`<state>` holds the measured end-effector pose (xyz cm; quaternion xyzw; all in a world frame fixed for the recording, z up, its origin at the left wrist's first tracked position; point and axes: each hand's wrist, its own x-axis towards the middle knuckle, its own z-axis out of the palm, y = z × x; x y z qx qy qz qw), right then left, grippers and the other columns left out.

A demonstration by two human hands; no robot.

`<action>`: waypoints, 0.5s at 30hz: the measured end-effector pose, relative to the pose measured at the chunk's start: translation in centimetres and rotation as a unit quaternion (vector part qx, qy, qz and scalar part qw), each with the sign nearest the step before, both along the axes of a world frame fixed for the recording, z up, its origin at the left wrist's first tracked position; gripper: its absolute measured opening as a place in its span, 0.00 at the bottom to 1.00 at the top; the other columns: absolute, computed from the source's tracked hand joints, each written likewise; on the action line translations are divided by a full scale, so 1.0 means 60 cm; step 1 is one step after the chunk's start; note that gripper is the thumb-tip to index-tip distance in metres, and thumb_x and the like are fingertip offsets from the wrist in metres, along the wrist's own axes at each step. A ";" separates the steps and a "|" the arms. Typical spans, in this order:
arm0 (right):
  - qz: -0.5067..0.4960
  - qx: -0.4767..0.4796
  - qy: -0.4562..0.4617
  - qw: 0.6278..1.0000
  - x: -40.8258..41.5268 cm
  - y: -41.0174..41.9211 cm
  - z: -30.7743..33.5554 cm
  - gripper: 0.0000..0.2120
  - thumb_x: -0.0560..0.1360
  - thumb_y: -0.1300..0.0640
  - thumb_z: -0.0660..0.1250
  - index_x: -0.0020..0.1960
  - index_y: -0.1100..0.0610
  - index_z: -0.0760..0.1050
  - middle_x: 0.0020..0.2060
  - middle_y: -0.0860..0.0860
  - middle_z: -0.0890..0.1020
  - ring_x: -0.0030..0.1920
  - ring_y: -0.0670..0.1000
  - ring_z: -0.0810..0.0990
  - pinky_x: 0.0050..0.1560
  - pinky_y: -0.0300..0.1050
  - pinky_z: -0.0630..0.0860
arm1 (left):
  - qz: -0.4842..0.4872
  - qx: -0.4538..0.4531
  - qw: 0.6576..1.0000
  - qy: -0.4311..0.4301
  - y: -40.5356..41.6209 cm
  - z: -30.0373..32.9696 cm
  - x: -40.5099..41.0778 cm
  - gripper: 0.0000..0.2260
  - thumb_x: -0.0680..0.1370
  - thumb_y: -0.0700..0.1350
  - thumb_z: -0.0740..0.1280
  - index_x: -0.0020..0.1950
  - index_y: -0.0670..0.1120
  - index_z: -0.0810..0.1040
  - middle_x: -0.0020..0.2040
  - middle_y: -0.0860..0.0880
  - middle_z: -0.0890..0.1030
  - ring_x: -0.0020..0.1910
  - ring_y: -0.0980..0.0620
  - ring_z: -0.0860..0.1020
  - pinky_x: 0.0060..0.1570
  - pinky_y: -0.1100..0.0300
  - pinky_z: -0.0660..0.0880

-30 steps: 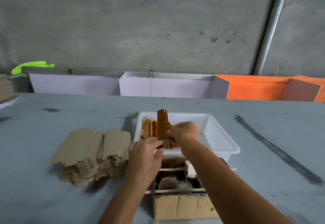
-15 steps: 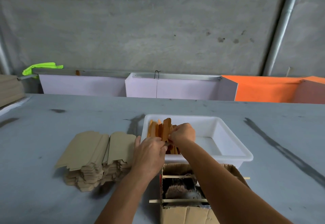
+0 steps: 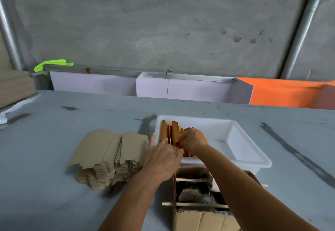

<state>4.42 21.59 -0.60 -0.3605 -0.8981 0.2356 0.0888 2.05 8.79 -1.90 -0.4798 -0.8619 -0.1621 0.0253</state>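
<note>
The row of brown cardboard pieces [image 3: 172,134] stands on edge at the 9 o'clock end of the white plastic tub [image 3: 250,160], which sits on the counter [image 3: 54,194]. The right hand [image 3: 194,142] is clamped on the row's 3 o'clock side, fingers curled over the top edges. The left hand [image 3: 163,156] reaches in from 7 o'clock with fingertips at the row; whether it pinches or only presses cannot be told. Seat the pieces upright: press them toward the 9 o'clock wall, level the top edges, and release only once the row stands unsupported. The stack of flat cardboard blanks [image 3: 108,151] lies at 9 o'clock of the tub; an open cardboard box [image 3: 195,218] sits at 6 o'clock.
</note>
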 end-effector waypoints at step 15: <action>0.123 0.109 0.104 0.981 0.044 -0.111 0.018 0.10 0.77 0.56 0.63 0.53 0.55 0.82 0.50 0.56 0.80 0.49 0.54 0.77 0.50 0.42 0.72 | 0.120 0.275 0.952 0.065 -0.104 -0.017 0.047 0.11 0.76 0.38 0.65 0.33 0.45 0.75 0.30 0.49 0.76 0.30 0.50 0.70 0.51 0.46 0.73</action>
